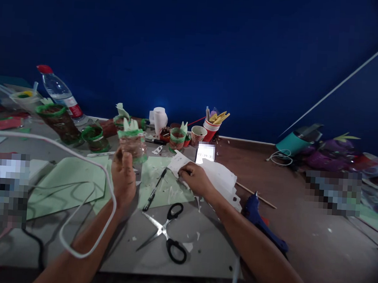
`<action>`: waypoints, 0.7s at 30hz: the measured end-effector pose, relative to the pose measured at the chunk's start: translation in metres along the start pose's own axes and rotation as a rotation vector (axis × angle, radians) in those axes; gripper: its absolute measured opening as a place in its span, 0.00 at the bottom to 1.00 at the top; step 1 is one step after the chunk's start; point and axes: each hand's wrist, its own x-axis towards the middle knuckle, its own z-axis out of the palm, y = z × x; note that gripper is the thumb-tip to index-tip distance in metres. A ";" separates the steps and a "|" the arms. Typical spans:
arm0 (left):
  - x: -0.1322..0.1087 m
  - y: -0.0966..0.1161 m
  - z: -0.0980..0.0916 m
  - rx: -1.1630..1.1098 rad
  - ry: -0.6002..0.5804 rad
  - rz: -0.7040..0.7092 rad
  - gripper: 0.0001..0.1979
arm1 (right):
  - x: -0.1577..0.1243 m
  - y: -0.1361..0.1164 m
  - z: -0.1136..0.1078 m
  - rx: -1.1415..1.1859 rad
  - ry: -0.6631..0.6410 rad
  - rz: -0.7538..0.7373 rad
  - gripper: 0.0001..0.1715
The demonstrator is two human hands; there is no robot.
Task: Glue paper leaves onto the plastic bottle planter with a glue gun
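My left hand (124,178) is closed around a clear container (133,143) with a green rim, brownish sides and pale green paper points on top. It is raised a little over the table. The fingers of my right hand (195,178) are bent and pressed together on a torn piece of white paper (179,161), above a pale green sheet (155,173). A black pen (155,190) lies on that sheet between my hands. Closer to me, scissors (162,229) with black handles lie spread apart.
A blue glue gun (257,214) and a wooden stick (256,194) lie beside my right forearm. A white cable (114,188) loops across my left forearm. Behind stand similar containers (95,138), a bottle (62,93), a red cup (211,130) and a lit phone (205,152).
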 end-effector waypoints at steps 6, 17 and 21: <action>-0.011 0.001 0.016 -0.021 -0.061 0.030 0.23 | -0.002 -0.001 0.003 -0.018 -0.096 0.012 0.15; -0.013 -0.013 0.015 -0.027 -0.117 -0.029 0.26 | -0.006 -0.008 0.009 -0.142 -0.120 -0.015 0.06; -0.013 -0.016 0.015 -0.037 -0.127 -0.006 0.27 | -0.007 -0.013 0.005 -0.110 -0.029 -0.032 0.08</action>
